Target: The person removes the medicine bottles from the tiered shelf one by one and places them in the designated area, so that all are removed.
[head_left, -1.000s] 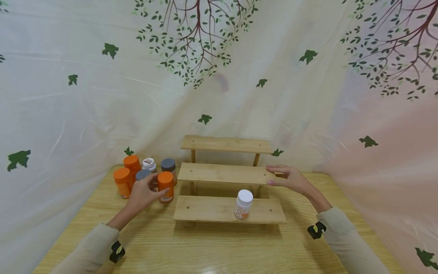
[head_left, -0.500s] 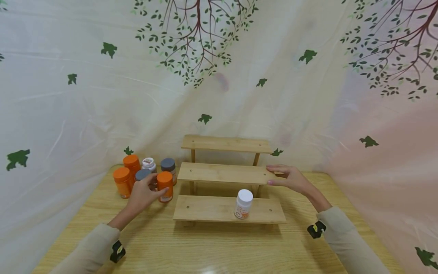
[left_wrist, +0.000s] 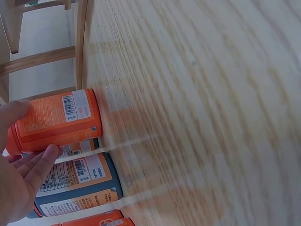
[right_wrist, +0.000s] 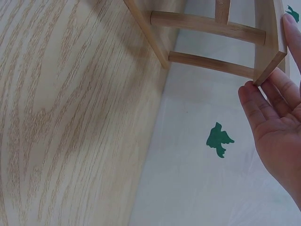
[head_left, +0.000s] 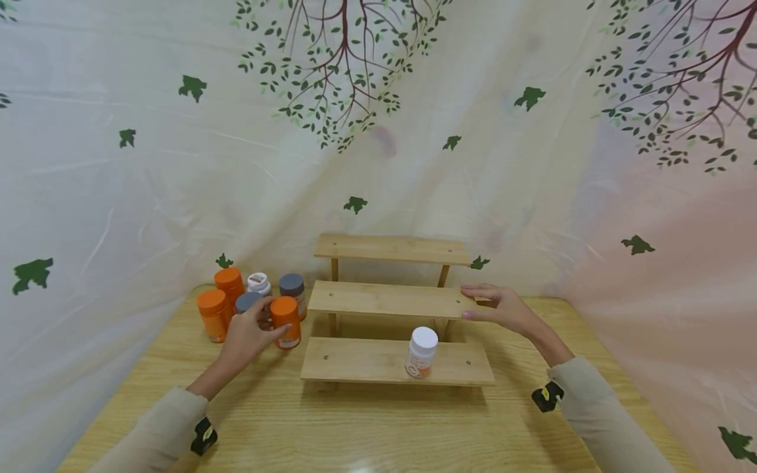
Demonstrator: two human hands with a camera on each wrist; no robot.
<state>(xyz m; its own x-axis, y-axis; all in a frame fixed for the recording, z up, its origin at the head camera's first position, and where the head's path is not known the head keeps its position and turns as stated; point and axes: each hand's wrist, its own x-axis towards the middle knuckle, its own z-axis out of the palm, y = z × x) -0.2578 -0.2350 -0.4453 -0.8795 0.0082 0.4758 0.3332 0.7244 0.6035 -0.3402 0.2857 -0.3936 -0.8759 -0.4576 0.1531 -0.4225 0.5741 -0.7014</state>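
Note:
My left hand (head_left: 250,330) has thumb and fingers around an orange pill bottle (head_left: 286,322), just left of the stepped wooden shelf. The left wrist view shows the barcode label of this upright orange bottle (left_wrist: 61,120); a grey-capped bottle (left_wrist: 77,181) stands close behind my fingers. On the right, my right hand (head_left: 503,310) grips the end of the middle board (head_left: 384,300). In the right wrist view its fingertips (right_wrist: 249,92) lie at the underside of the board's end, with the thumb over the other face. A white bottle (head_left: 422,353) stands on the lowest board.
Left of the shelf, two more orange bottles (head_left: 214,315), a small white bottle (head_left: 258,284) and another grey-capped bottle (head_left: 292,289) stand together on the wooden table (head_left: 378,430). The top board (head_left: 390,249) is near the leaf-printed curtain (head_left: 414,184) behind.
Almost nothing differs. Both hands keep their places at the orange bottle and the middle board, with only a slight shift of the whole view.

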